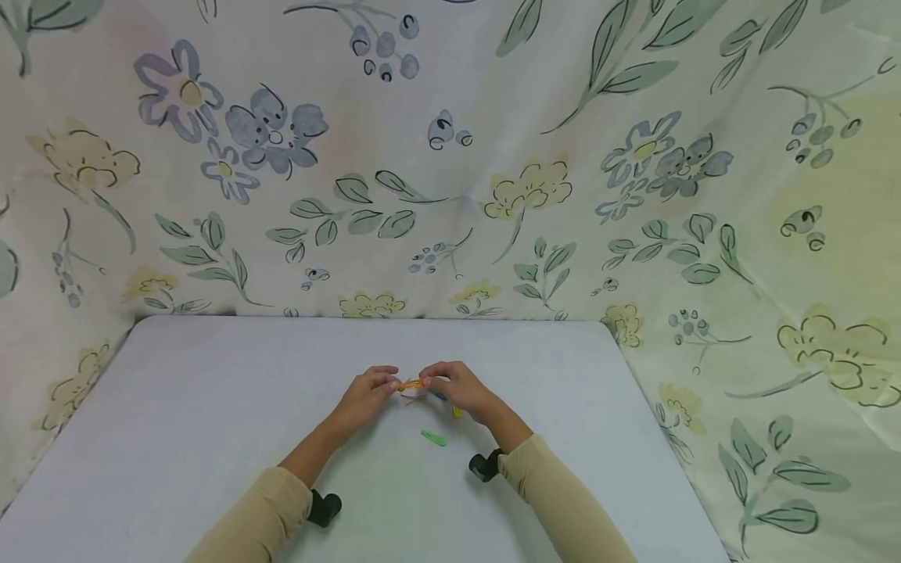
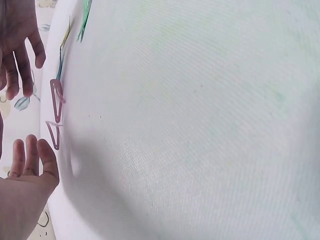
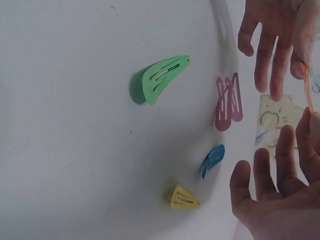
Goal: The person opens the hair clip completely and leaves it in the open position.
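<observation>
An orange snap hair clip (image 1: pixel 411 385) is stretched between both hands above the white table. My left hand (image 1: pixel 367 397) pinches one end between thumb and index finger, while my right hand (image 1: pixel 461 389) pinches the other. In the right wrist view the orange clip (image 3: pixel 308 90) appears as a thin strip at the edge, partly cut off. Below the hands, pink hair clips (image 3: pixel 223 112) lie close together on the table. A blue hair clip (image 3: pixel 214 158) and a yellow hair clip (image 3: pixel 184 199) lie near the right hand. Closer to the body is a green hair clip (image 3: pixel 162 77).
The white table (image 1: pixel 211 407) extends widely around the hands, its far edge meeting a floral cloth (image 1: pixel 450 156) that hangs behind and at the sides. Dark wrist cameras (image 1: pixel 484 467) sit at both sleeves, low over the table.
</observation>
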